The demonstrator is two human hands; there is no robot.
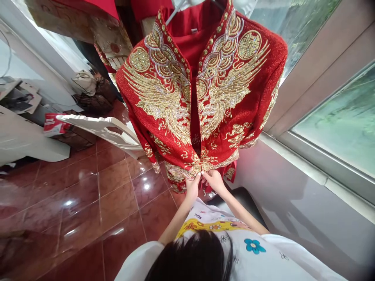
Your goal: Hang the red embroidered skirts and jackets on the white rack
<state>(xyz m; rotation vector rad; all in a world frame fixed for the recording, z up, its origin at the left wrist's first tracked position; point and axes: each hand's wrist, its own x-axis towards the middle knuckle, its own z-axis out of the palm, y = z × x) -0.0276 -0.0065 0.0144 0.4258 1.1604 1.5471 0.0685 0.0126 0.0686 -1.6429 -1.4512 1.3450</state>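
Note:
A red jacket [246, 101] with gold embroidery and beading hangs in front of me on a hanger [174, 12]. Its front gapes from the stand collar down, and the two edges come together at the lower hem. My left hand [192, 185] pinches the left front edge at the hem, thumb on top. My right hand [213, 180] pinches the opposite edge right beside it. The thumbs nearly touch at the join below the round gold motifs. The fingers under the fabric are hidden, and so is any fastener there.
A white carved chair [108, 130] stands to the left on the shiny red tiled floor [117, 199]. More red and gold garments [108, 43] hang behind at the upper left. A framed window [336, 128] and its white sill run along the right.

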